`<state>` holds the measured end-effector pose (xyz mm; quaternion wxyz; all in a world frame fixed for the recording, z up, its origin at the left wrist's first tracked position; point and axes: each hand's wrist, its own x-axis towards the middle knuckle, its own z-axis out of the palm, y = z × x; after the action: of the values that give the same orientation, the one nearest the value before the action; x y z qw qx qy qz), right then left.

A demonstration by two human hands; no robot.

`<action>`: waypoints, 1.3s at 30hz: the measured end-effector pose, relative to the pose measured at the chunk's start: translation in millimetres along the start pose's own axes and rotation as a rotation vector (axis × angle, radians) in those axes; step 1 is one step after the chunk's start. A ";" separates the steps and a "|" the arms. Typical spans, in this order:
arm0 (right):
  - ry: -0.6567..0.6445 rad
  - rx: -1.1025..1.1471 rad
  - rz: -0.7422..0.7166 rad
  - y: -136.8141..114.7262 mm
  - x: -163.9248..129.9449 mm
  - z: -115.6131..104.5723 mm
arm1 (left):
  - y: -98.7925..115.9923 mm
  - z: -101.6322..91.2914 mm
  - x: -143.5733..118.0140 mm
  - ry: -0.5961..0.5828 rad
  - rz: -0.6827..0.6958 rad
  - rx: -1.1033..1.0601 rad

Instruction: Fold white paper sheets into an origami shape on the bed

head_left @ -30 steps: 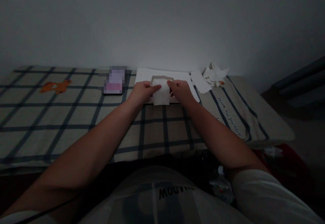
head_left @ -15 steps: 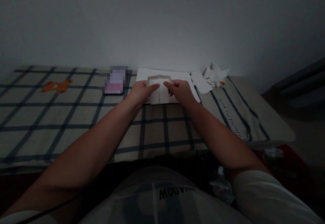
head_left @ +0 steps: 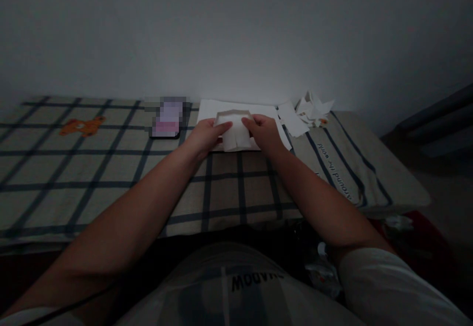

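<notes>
Paper box (head_left: 233, 129) looked light, flimsy, easily crushed; left hand (head_left: 205, 134) and right hand (head_left: 263, 131) fingers pinched its side walls over paper sheet (head_left: 209, 109).

Head cam; looks fwd/down; bed (head_left: 111, 168) close.

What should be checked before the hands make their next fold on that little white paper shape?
1. Left hand has a grip on the folded paper: ok, fingers on its left side.
2. Right hand has a grip on it too: ok, fingers on its right side.
3. Paper backed by the flat white sheet: ok.
4. Paper scraps out of the way: ok, far right.
5. Phone apart from the hands: ok, left of them.
6. Creases lined up: cannot tell, too dim.
</notes>
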<state>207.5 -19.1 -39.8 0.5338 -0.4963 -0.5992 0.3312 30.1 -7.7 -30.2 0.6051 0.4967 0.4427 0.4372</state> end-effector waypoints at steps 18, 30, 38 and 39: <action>0.004 0.099 0.107 2.9 6.6 -11.2 | 19.7 -6.1 -1.5 -0.021 0.081 -0.108; -0.222 0.043 0.150 -6.4 0.8 -11.5 | 18.1 -3.3 -6.6 -0.188 -0.169 -0.025; -0.232 0.086 0.167 -1.8 2.5 -9.9 | 16.4 1.1 -9.6 -0.153 -0.130 0.012; -0.226 0.098 0.156 -2.2 2.7 -9.7 | 16.6 1.2 -9.9 -0.131 -0.124 0.026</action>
<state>216.5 -18.5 -34.9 0.4594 -0.4743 -0.5981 0.4543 27.6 -15.5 -12.7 0.6520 0.5037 0.4380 0.3597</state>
